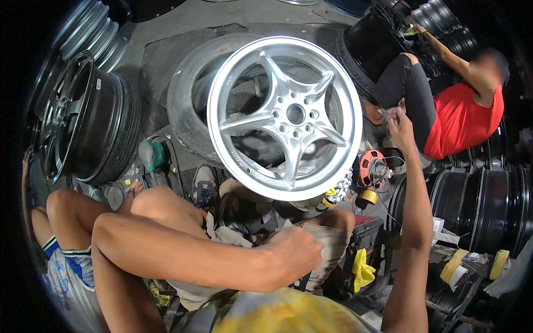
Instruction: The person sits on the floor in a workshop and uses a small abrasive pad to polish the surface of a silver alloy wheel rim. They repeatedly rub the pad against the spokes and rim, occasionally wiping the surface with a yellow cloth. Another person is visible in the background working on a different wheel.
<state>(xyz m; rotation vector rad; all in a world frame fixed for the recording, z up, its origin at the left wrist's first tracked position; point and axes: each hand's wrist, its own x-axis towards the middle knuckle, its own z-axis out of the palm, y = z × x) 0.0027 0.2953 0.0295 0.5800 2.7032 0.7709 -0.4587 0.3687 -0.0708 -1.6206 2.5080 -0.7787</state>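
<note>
A silver five-spoke wheel rim (284,115) lies face up in front of me, resting on a worn tyre (182,111). My left hand (294,254) is closed in a fist over my lap, below the rim's near edge. A pale edge shows just above its knuckles; what the fist holds, if anything, is hidden. Beyond the rim's right side, my right hand (401,129) is raised with its fingers pinched together. A small greyish thing (383,113) shows at those fingertips, too small to name. Neither hand touches the rim.
Black wheels and a tyre (125,119) stand at the left; dark rims (472,205) are stacked right. A person in a red shirt (463,122) sits at far right, another sits at left. Nearby lie a green power tool (152,154), a red reel (373,168) and a yellow cloth (363,270).
</note>
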